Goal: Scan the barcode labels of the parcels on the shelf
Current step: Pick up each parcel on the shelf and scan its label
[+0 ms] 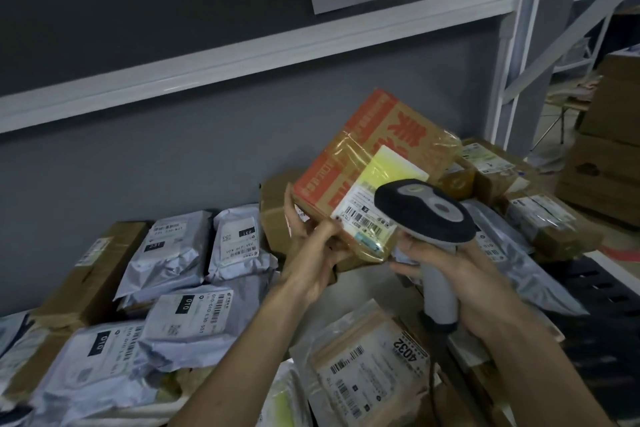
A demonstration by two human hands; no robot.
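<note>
Item: we are gripping the taped orange-and-brown cardboard parcel (367,163) in our left hand (311,253), fingers (289,215) curled round its lower corner, tilted above the shelf (367,284). Our right hand (460,284) is clasping the grey-and-black handheld barcode scanner (429,218), its head just beside the white barcode label (360,211).

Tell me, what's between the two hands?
In the head view, the box's taped lower corner with its barcode label sits between the left hand and the right hand holding the scanner.

Shelf (367,288) crowded with parcels: grey poly mailers (173,253) at left, long brown carton (86,284) far left, taped boxes (540,215) right, labelled kraft mailer (367,367) in front
</note>
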